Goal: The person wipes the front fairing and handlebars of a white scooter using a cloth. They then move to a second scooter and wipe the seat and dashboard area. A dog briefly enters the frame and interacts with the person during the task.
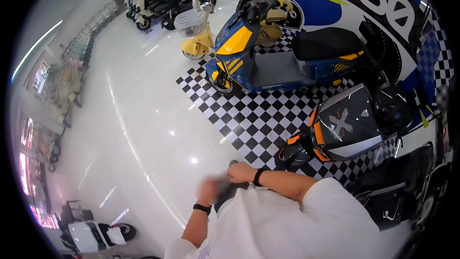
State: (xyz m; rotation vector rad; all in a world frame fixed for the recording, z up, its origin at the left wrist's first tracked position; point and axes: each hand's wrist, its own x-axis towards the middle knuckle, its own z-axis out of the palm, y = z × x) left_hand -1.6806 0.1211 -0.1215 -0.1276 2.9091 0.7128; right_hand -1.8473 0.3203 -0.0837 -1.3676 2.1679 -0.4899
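Note:
My left hand (pixel 207 191) is in front of my white T-shirt (pixel 273 223), with a black band around its wrist. A blur covers its fingers and a greyish patch beside them, so I cannot tell what it holds. Just to its right and slightly farther out is my right hand (pixel 241 172), its fingers curled in towards the blurred patch. A black band circles that wrist too. Whether the right fingers grip anything is hidden. A small dark rounded thing, perhaps a shoe tip, shows just beyond the right hand.
A blue and yellow electric scooter (pixel 273 66) stands on a black-and-white checkered floor mat (pixel 251 122). Nearer on the right is a grey and orange scooter (pixel 345 122) beside a black helmet (pixel 391 109). A cream scooter (pixel 201 39) stands behind. A white scooter (pixel 86 235) is at lower left on glossy tiles.

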